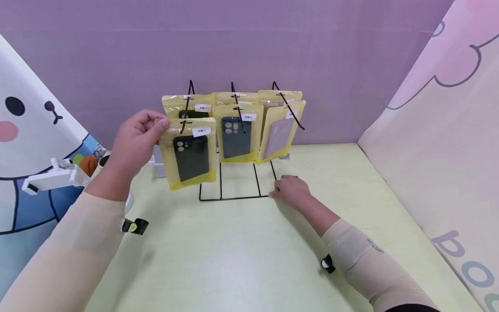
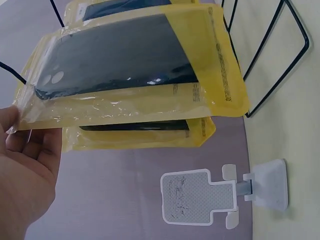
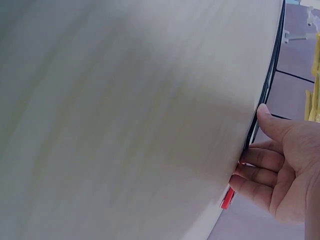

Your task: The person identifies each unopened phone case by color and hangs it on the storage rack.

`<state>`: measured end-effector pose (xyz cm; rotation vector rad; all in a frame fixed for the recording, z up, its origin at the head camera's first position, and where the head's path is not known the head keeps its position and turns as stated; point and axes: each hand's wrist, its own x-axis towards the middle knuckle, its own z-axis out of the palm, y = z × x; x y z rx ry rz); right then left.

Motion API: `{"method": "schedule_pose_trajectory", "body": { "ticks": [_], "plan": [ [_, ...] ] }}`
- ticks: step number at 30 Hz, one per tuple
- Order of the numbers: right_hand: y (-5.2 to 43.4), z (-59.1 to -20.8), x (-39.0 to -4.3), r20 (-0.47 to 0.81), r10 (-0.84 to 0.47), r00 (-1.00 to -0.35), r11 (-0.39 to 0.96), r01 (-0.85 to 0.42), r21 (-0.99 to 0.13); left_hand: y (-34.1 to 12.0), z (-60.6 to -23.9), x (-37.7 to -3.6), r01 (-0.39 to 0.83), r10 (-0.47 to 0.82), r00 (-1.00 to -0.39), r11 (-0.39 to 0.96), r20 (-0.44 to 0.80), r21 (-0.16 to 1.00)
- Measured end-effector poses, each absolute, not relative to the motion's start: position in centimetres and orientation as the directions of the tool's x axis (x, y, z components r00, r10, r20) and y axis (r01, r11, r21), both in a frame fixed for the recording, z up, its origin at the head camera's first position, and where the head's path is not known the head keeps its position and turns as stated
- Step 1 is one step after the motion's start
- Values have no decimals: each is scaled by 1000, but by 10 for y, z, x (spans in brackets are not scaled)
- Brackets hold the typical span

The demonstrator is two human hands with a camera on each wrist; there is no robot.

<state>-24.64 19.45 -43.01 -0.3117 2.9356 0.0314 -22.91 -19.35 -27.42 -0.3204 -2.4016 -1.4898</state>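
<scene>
My left hand (image 1: 134, 138) pinches the upper left edge of a yellow-edged clear pouch (image 1: 191, 158) with a black phone case inside. The pouch's top hole is at the tip of the left hook of a black wire rack (image 1: 239, 198); whether the hook carries it I cannot tell. Behind it hangs another pouch (image 1: 171, 104) with a dark case. Pouches with a dark blue case (image 1: 235, 138) and a pale lilac case (image 1: 278, 134) hang on the middle and right hooks, with more behind them. My right hand (image 1: 292, 190) grips the rack's base wire at the front right corner.
A white stand (image 2: 270, 185) is on the table left of the rack. Farther left is a white device (image 1: 56, 178) on an arm. A small red object (image 3: 227, 198) lies by the right fingers. A purple backdrop (image 1: 331, 78) rises behind the rack.
</scene>
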Motion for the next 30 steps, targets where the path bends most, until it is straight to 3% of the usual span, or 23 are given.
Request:
{"method": "schedule_pose_trajectory", "body": {
  "ticks": [17, 30],
  "plan": [
    [190, -429, -246, -206, -203, -957, 978, -209, 6, -194, -271, -251, 331, 25, -933, 449, 359, 830],
    [188, -427, -250, -201, -217, -955, 975, -222, 2, -198, -277, -247, 310, -51, -932, 397, 358, 864]
  ]
}}
